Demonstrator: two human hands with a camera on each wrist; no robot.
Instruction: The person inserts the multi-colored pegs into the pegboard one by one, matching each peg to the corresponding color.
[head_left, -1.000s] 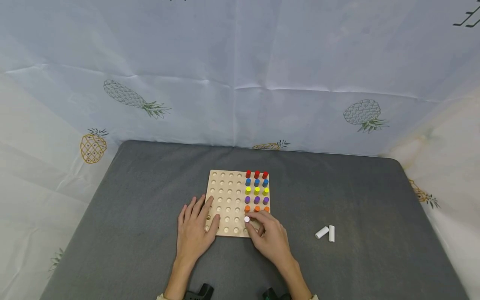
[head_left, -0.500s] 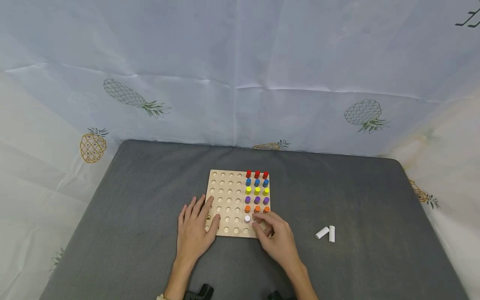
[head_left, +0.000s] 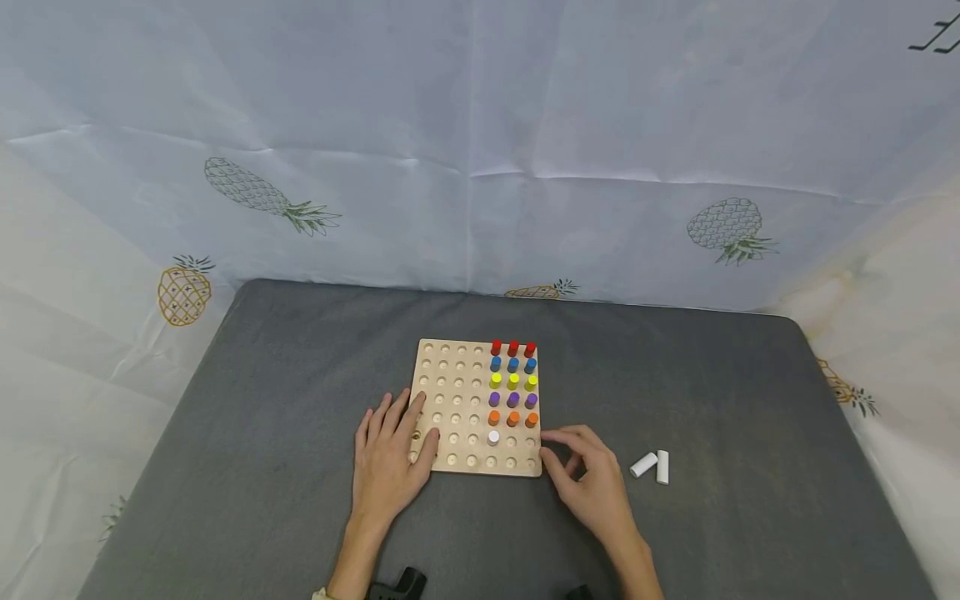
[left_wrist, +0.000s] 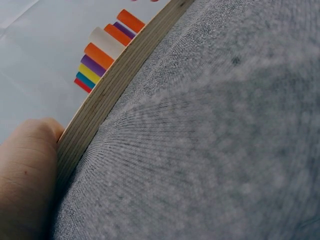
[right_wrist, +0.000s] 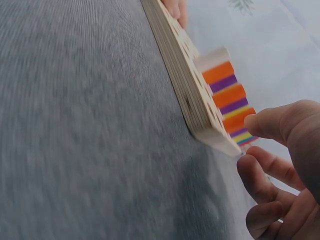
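Observation:
A square wooden pegboard [head_left: 480, 470] lies on the table, with my left hand [head_left: 388, 462] resting over its left edge, fingers spread. In the left wrist view the thumb [left_wrist: 30, 175] is at the board's side. My right hand [head_left: 592, 479] hovers just off the right edge, fingers loosely bent and nothing between them. One white peg [head_left: 493, 437] stands upright in the board. Behind it are rows of three: orange pegs [head_left: 513, 419], purple pegs [head_left: 513, 400], yellow pegs [head_left: 513, 382], blue pegs [head_left: 513, 365] and red pegs [head_left: 513, 348].
Two loose white pegs, one slanted [head_left: 643, 465] and one pointing away [head_left: 663, 467], lie on the grey cloth [head_left: 735, 417] right of my right hand. A pale curtain [head_left: 480, 233] with pineapple prints hangs behind the table. A black object [head_left: 399, 585] shows near the left wrist.
The right hand has let go of the white peg, which now stands in its hole, and has moved right, off the board. The left hand has stayed still.

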